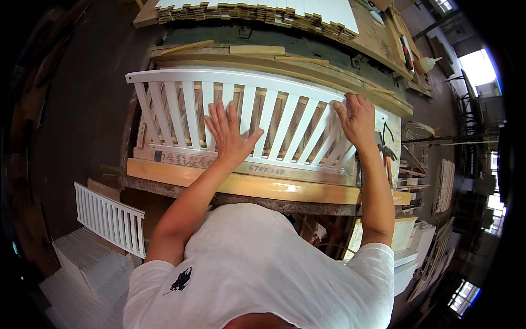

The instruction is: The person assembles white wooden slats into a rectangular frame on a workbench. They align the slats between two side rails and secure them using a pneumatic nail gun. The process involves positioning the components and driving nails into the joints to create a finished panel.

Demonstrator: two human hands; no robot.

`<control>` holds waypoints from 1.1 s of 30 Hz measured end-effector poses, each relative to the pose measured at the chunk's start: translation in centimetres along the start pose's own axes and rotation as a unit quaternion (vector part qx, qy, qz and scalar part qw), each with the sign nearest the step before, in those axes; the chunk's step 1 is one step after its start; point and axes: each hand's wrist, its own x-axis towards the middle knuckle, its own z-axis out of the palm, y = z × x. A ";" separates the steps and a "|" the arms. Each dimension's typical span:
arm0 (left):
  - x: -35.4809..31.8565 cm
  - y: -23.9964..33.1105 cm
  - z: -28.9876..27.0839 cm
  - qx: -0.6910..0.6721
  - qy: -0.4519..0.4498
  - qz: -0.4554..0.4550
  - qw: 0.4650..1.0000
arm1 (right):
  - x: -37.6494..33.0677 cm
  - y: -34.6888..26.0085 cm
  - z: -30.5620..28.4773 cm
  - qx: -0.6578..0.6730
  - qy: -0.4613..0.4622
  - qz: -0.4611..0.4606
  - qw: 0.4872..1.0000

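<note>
A white slatted panel (219, 77) lies across a wooden frame on the workbench in front of me. My left hand (229, 137) rests flat on its slats near the middle, fingers spread. At the panel's right end, my right hand (359, 122) has its fingers curled over the far rail and its thumb beside them. The fingertips' undersides are hidden there. Under the panel, brown wood shows through the gaps between the slats. A yellowish wooden bar (274, 187) runs along the bench's near edge, with a marked wooden strip (235, 165) behind it.
Hand tools with orange handles (389, 162) sit right of the panel. Loose wood strips (257, 50) lie behind it. Farther back are stacked white boards (263, 4) and a squeeze bottle (424, 64). Another slatted panel (109, 215) stands at lower left by white stacks (90, 263).
</note>
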 end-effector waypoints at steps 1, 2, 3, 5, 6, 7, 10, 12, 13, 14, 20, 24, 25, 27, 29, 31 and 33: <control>0.0 0.6 0.3 0.005 0.012 -0.015 1.000 | -0.2 -0.2 -0.1 -0.006 0.009 -0.002 1.000; 0.1 1.1 0.6 0.009 0.024 -0.031 0.999 | -0.4 -0.2 -0.2 -0.005 0.005 0.000 1.000; 0.2 1.6 0.8 0.014 0.036 -0.046 0.998 | -0.5 -0.2 -0.4 -0.008 0.009 -0.004 1.000; 0.4 2.1 0.7 0.029 0.035 -0.042 0.998 | -0.8 0.0 -0.4 -0.010 0.016 -0.006 1.000; 0.4 2.1 0.8 0.045 0.036 -0.036 0.998 | -0.8 0.1 -0.4 -0.013 0.012 0.000 1.000; 0.4 2.3 0.5 0.062 0.036 -0.031 0.997 | -0.8 0.0 -0.4 -0.010 0.009 0.002 1.000; 0.6 4.6 -0.2 0.004 0.020 -0.095 0.995 | -1.1 -0.3 -0.7 0.000 0.013 0.002 1.000; 0.7 5.4 0.0 -0.034 0.040 -0.124 0.991 | -1.4 -0.4 -1.2 0.011 0.018 -0.007 1.000; 0.7 5.5 0.2 -0.036 0.052 -0.130 0.989 | -1.6 -0.4 -1.3 0.019 0.020 -0.012 1.000; 0.8 5.6 0.3 -0.041 0.059 -0.136 0.988 | -1.6 -0.4 -1.5 0.021 0.021 -0.016 0.999; 0.1 5.5 -0.2 -0.071 0.072 -0.145 0.984 | -1.9 -0.2 -3.3 0.110 -0.046 0.048 0.992; -0.1 6.2 -1.1 -0.075 0.128 -0.130 0.980 | -2.7 -0.2 -4.8 0.144 -0.048 0.045 0.987; 0.0 6.6 -1.9 -0.083 0.147 -0.126 0.978 | -2.9 -0.3 -5.5 0.147 -0.029 0.021 0.988; 0.7 7.5 -4.1 -0.087 0.188 -0.106 0.973 | -2.6 -1.7 -7.8 0.200 -0.009 -0.006 0.980; 1.5 7.6 -7.7 -0.100 0.219 -0.067 0.968 | -2.1 -1.8 -9.7 0.209 -0.030 -0.010 0.977; 2.5 6.7 -11.8 -0.080 0.237 -0.042 0.967 | -2.0 -3.0 -10.6 0.187 -0.025 -0.035 0.981; 2.9 4.0 -16.3 -0.032 0.251 -0.027 0.967 | -1.7 -6.5 -11.0 0.133 -0.036 -0.095 0.986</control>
